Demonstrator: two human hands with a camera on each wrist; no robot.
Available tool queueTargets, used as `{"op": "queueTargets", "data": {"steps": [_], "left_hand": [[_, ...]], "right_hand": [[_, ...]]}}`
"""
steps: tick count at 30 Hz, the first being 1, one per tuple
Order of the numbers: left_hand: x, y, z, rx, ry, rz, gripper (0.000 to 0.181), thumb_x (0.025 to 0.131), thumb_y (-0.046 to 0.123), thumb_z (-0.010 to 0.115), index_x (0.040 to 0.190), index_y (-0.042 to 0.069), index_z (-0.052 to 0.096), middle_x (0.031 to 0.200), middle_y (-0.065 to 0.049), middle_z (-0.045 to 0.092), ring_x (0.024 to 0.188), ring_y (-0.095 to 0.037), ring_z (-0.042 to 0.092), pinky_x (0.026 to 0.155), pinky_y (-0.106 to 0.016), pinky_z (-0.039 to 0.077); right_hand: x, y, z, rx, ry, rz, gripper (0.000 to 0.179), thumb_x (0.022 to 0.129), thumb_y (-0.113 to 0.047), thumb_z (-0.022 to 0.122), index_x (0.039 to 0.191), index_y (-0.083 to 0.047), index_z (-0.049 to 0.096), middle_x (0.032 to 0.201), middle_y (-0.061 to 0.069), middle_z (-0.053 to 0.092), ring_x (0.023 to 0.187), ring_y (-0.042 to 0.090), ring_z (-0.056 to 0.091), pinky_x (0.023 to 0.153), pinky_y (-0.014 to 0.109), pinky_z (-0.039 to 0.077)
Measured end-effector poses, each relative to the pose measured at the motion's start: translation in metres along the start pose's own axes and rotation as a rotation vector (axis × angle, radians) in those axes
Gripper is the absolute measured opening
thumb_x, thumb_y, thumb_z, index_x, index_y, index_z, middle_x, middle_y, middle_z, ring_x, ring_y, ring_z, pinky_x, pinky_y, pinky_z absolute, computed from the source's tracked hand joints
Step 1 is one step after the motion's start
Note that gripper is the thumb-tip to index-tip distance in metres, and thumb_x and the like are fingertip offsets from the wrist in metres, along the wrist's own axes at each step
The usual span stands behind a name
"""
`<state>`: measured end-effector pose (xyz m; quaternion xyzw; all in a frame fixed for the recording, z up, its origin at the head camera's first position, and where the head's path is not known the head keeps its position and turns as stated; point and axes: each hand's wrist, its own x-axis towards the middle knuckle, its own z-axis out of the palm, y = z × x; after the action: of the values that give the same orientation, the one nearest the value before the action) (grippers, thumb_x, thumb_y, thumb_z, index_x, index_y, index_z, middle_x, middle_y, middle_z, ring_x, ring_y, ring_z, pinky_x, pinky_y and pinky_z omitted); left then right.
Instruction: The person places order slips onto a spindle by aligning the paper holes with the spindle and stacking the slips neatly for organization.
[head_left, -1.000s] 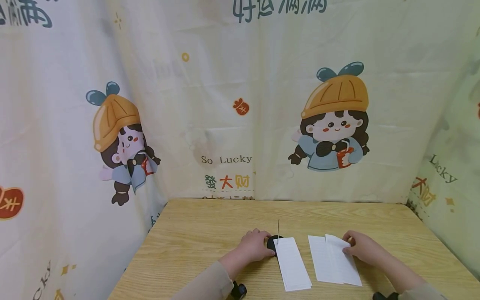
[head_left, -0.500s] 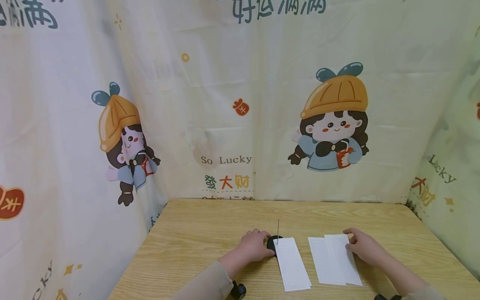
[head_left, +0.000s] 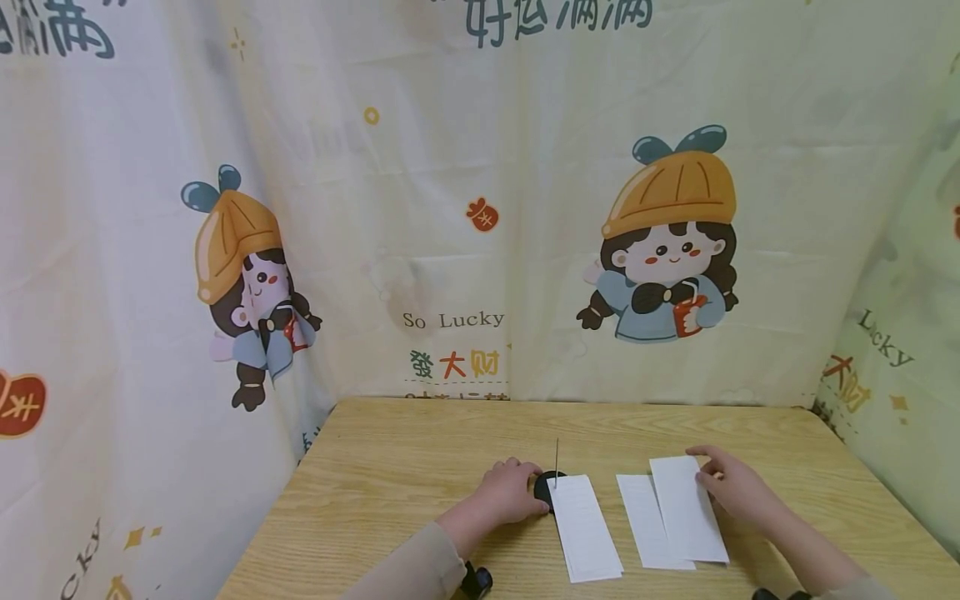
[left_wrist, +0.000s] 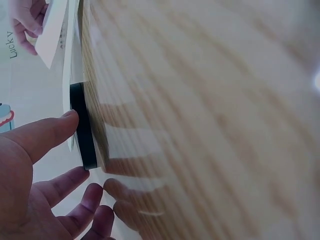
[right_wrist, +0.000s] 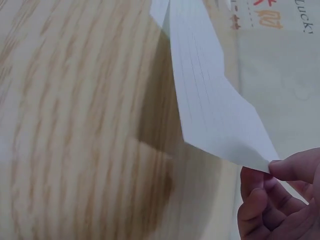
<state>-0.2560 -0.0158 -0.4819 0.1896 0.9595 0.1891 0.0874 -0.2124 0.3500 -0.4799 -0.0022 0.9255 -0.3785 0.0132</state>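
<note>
A bill spike (head_left: 542,492) with a round black base and a thin upright needle stands on the wooden table. My left hand (head_left: 508,492) holds its base by the rim; the left wrist view shows thumb and forefinger on opposite sides of that black disc (left_wrist: 84,130). A small stack of white paper slips (head_left: 587,529) lies with its top left corner at the needle, covering part of the base. To the right, my right hand (head_left: 735,487) pinches the edge of one white slip (head_left: 686,508) between thumb and fingers. In the right wrist view this lined slip (right_wrist: 205,95) is lifted and slightly bent.
Another white slip (head_left: 637,517) lies on the table (head_left: 420,450), partly under the lifted one; how many are there cannot be told. A printed curtain (head_left: 450,250) hangs behind the table and along both sides.
My right hand has shifted its hold on the top slip and raised it a little, away from the paper beneath. The left hand and the bill spike have stayed still.
</note>
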Motion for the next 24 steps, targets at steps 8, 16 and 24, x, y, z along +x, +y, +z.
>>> {"op": "queueTargets", "data": {"steps": [8, 16, 24], "left_hand": [[0.002, -0.003, 0.003, 0.0, 0.001, -0.002, 0.056, 0.08, 0.043, 0.081, 0.127, 0.019, 0.064, 0.114, -0.007, 0.059, 0.1, -0.025, 0.051, 0.091, -0.043, 0.042], [0.001, -0.007, 0.003, -0.033, 0.01, 0.018, 0.054, 0.08, 0.041, 0.081, 0.126, 0.017, 0.065, 0.108, -0.006, 0.058, 0.1, -0.026, 0.052, 0.092, -0.045, 0.042], [0.002, -0.011, -0.005, -0.149, 0.021, 0.01, 0.049, 0.086, 0.039, 0.077, 0.127, 0.017, 0.064, 0.105, -0.001, 0.059, 0.099, -0.024, 0.053, 0.087, -0.043, 0.042]], "right_hand": [[-0.004, -0.015, -0.003, 0.101, 0.002, -0.007, 0.044, 0.1, -0.006, 0.053, 0.142, 0.002, 0.043, 0.1, 0.013, 0.057, 0.064, 0.019, 0.051, 0.052, 0.031, 0.046], [-0.002, -0.028, 0.002, 0.141, 0.014, -0.033, 0.043, 0.099, -0.005, 0.056, 0.141, 0.001, 0.045, 0.098, 0.013, 0.058, 0.066, 0.02, 0.053, 0.054, 0.033, 0.049], [0.002, -0.045, 0.012, 0.214, -0.002, -0.08, 0.044, 0.098, -0.006, 0.059, 0.14, -0.001, 0.048, 0.096, 0.012, 0.057, 0.067, 0.02, 0.054, 0.055, 0.033, 0.049]]}}
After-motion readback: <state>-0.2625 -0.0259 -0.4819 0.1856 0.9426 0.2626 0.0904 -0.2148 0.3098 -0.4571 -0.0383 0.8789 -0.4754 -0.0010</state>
